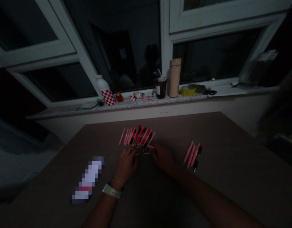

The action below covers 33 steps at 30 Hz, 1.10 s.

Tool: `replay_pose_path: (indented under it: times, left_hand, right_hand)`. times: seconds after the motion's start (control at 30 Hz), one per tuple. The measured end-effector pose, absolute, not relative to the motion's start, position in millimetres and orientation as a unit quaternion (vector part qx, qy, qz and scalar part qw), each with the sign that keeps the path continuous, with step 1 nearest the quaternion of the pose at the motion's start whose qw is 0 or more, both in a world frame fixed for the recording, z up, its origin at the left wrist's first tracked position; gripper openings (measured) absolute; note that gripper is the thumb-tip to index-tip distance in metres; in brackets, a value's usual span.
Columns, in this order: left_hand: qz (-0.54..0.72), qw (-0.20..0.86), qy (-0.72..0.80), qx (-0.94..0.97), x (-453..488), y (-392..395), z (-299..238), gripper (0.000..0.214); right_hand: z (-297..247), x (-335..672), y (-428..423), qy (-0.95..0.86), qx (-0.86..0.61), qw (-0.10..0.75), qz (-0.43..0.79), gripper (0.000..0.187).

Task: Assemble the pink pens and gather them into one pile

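Observation:
Just below the row of pink, red and black pens [137, 136], both my hands work close together. My left hand [127, 161], with a pale watch band on its wrist, is closed around a small pink pen part [137, 154]. My right hand [162, 157] pinches a pink pen barrel [151, 147] that points up and left towards the row. A thin pale stick, like a refill [146, 153], shows between the hands; I cannot tell which hand, if either, holds it. A smaller group of pink pens [191, 153] with black parts lies to the right.
A phone with a lit, blurred screen [90, 179] lies left on the brown table [207, 196]. Along the windowsill stand a checkered bottle [106, 91], a small red jar [119, 97], a dark drink cup [161, 88], a tan flask [174, 77], yellow tape [188, 91] and scissors [209, 92].

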<state>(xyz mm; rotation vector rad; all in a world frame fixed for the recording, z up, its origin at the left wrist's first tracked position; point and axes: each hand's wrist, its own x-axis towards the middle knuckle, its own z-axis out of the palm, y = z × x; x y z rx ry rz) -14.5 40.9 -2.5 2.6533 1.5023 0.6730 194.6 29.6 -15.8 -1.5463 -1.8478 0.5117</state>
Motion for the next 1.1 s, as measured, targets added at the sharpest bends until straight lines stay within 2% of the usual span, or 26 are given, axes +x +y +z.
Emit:
replay_pose_path:
  times: [0.17,0.47,0.83,1.1]
  left_hand:
    - [0.225,0.020,0.487,0.844,-16.6,38.7,6.6,0.024]
    - [0.144,0.169,0.411,0.884,-38.1,29.3,17.7,0.017]
    - [0.139,0.158,0.409,0.888,-36.1,20.9,19.5,0.009]
    - [0.214,0.133,0.397,0.883,-16.7,21.3,-4.6,0.011]
  right_hand:
    - [-17.5,193.6,31.3,-0.656,-0.622,0.371,0.214,0.034]
    - [-20.2,200.6,29.1,-0.645,-0.602,0.442,0.161,0.044]
    - [-20.1,215.2,26.7,-0.644,-0.618,0.439,0.101,0.030]
    - [-20.0,234.9,24.2,-0.644,-0.657,0.379,0.102,0.020]
